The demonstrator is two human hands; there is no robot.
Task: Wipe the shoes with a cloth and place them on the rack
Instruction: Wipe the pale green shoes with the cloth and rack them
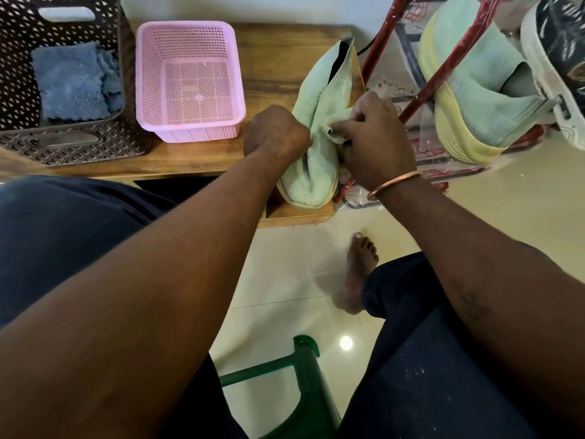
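— While the left hand point(276, 134) grips the mint-green shoe point(319, 90) at mid-foot, what's the right hand point(378, 144) doing?

— Pinching a pale frayed cloth point(340, 120). Right fingers point(361, 114) are curled tight on it and press it to the shoe's side, just across from the left fingers point(302, 134). Those are clamped round the upper.

— Shoe location?

— On the wooden desk point(275, 52), right end. The toe sticks out nearer the person than both sets of fingers, at the desk's near edge. The heel opening is beyond the fingers, pointing away.

— Rack?

— Red-framed rack point(421, 87), just right of the right fingers. A matching shoe point(474, 90) sits in it, tilted, yellow sole showing. A dark shoe point(557, 36) with a white sole is further right, cut by the frame edge.

— Left of the fingers?

— Pink basket point(190, 80) near the left fingers, on the desk. Brown basket point(19, 74) beyond it, with blue cloths point(72, 80) inside.

— Anything else?

— Copper bangle point(392, 185) on the right wrist. Bare foot point(361, 270) on the tiled floor point(285, 280), below the fingers. Green stool point(304, 359) nearer the person.
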